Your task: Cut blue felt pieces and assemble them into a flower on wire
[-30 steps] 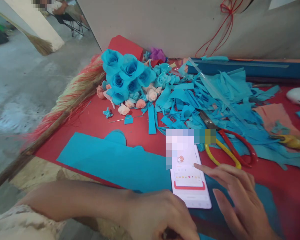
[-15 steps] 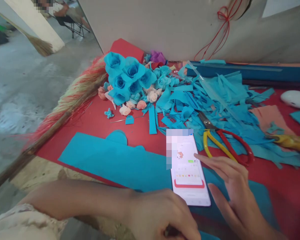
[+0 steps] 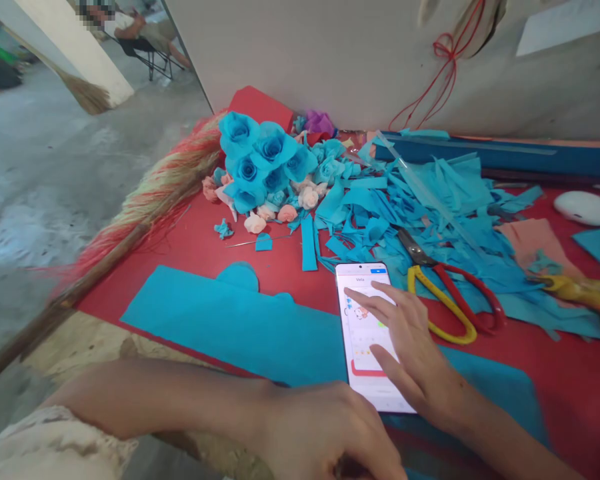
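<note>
A lit smartphone (image 3: 373, 387) lies on a long blue crepe paper piece (image 3: 230, 327). Over its screen is my right hand (image 3: 405, 340), fingers outstretched, with fingertips at or just above the glass. My left hand (image 3: 330, 427) is at the bottom edge, just below the phone, its fingers curled closed. What it holds, if anything, is hidden. Scissors (image 3: 425, 260) with one yellow and one red handle lie beyond my right hand. Several blue paper flowers (image 3: 263, 150) stand bunched at the back, among small pink paper roses (image 3: 307, 197).
Blue paper scraps (image 3: 370, 207) are heaped across the red table (image 3: 290, 287). A broom (image 3: 145, 207) leans along the left edge. On the right are a yellow-handled tool (image 3: 580, 290) and a white rounded object (image 3: 585, 207). A person (image 3: 150, 30) sits far back.
My right hand has moved left, from the phone's right edge to over its screen. My left hand has stayed nearly in place. The view has shifted slightly.
</note>
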`<state>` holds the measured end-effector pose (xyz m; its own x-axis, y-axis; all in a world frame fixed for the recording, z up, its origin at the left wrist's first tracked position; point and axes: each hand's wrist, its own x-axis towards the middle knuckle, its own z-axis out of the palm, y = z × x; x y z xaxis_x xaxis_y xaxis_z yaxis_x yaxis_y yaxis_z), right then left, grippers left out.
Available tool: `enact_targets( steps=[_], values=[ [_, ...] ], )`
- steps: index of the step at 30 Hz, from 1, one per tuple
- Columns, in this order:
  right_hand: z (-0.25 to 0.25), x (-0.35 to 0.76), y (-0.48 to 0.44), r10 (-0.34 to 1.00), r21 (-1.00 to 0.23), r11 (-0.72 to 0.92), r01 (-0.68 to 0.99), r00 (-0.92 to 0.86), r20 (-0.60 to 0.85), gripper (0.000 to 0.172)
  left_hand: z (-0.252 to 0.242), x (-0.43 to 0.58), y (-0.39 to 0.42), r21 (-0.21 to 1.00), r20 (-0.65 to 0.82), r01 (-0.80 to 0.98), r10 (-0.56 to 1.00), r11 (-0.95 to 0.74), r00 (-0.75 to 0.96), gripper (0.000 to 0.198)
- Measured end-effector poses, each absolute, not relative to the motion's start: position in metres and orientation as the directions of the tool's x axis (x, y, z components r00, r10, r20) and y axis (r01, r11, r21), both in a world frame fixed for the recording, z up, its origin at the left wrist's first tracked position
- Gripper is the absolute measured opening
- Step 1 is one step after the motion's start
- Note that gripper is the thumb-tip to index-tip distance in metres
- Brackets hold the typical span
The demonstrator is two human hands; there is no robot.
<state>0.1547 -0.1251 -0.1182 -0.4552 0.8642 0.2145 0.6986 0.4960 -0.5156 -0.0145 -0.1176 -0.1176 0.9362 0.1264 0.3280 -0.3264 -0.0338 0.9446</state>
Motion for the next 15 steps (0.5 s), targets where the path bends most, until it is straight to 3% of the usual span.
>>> enact_targets(
  steps=[8, 15],
  values=[
    [-0.124, 0.167, -0.13, 0.903, -0.464, 0.354, 0.812, -0.167, 0.396, 0.036, -0.117, -0.016, -0.119, 0.924, 0.382, -0.378, 0.206, -0.059, 0.901, 0.026],
    [-0.125, 0.167, -0.129, 0.906, -0.413, 0.333, 0.848, -0.166, 0.39, 0.033, -0.115, -0.015, -0.117, 0.929, 0.368, -0.368, 0.15, -0.025, 0.918, 0.025]
  ],
)
